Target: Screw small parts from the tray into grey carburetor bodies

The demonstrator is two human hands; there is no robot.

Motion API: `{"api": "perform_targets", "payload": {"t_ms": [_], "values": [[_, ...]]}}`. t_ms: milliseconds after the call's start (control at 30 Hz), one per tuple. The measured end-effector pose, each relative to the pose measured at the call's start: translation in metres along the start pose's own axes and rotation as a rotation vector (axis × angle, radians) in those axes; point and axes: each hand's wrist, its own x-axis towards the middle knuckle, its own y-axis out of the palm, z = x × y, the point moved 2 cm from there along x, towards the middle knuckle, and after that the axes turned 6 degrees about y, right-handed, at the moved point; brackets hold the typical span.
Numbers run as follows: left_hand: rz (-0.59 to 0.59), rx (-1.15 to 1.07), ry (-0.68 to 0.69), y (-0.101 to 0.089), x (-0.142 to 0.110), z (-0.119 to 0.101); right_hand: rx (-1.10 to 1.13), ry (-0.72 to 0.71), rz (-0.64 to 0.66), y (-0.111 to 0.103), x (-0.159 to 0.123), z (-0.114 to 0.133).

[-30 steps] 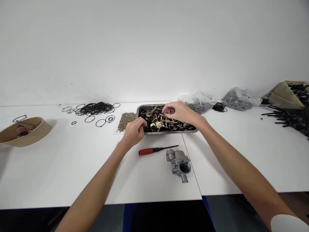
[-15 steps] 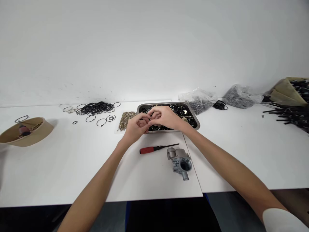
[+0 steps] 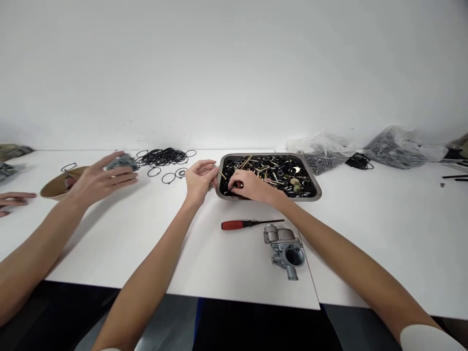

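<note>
A metal tray (image 3: 317, 189) full of small black and brass parts sits mid-table. My left hand (image 3: 199, 181) hovers at the tray's left edge, fingers curled in a pinch on a small brass pin. My right hand (image 3: 250, 186) rests inside the tray's near-left corner, fingers closed on a small dark part among the pile. In front of the tray lie a red-handled screwdriver (image 3: 248, 224) and a grey metal carburetor (image 3: 285, 248), both untouched.
Another person's hand (image 3: 98, 179) at the left holds a grey part above a tan bowl (image 3: 54, 184); a second hand (image 3: 12, 200) lies at the far left edge. Black O-rings (image 3: 163, 158) and plastic bags of parts (image 3: 321, 151) line the back.
The view has shifted left. My hands came apart; the right went down into the tray's corner. Another person's arm has entered from the left with a grey part.
</note>
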Motion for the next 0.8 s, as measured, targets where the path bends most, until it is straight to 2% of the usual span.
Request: {"api": "perform_targets", "payload": {"t_ms": [167,300,467,567,633,667,800], "values": [[-0.018,-0.033,-0.053,0.004,-0.003,-0.002,0.102,-0.053,-0.127,-0.011,-0.007,0.005],[0.029,-0.067,-0.076,0.005,-0.008,-0.007,0.157,-0.09,-0.166,-0.011,-0.008,0.006],[0.033,-0.048,-0.07,0.013,-0.01,-0.006,0.152,-0.173,-0.206,-0.008,-0.006,0.002],[0.103,-0.011,-0.111,0.016,-0.012,-0.004,0.163,-0.19,-0.232,-0.011,-0.005,0.0],[0.136,0.015,-0.123,0.001,-0.014,-0.012,0.172,-0.186,-0.236,-0.012,-0.005,-0.001],[0.135,0.024,-0.119,-0.014,-0.015,-0.021,0.185,-0.179,-0.228,-0.012,-0.005,-0.001],[0.098,0.062,-0.1,-0.101,-0.015,-0.075,0.328,-0.125,-0.171,-0.011,-0.005,0.0]]}}
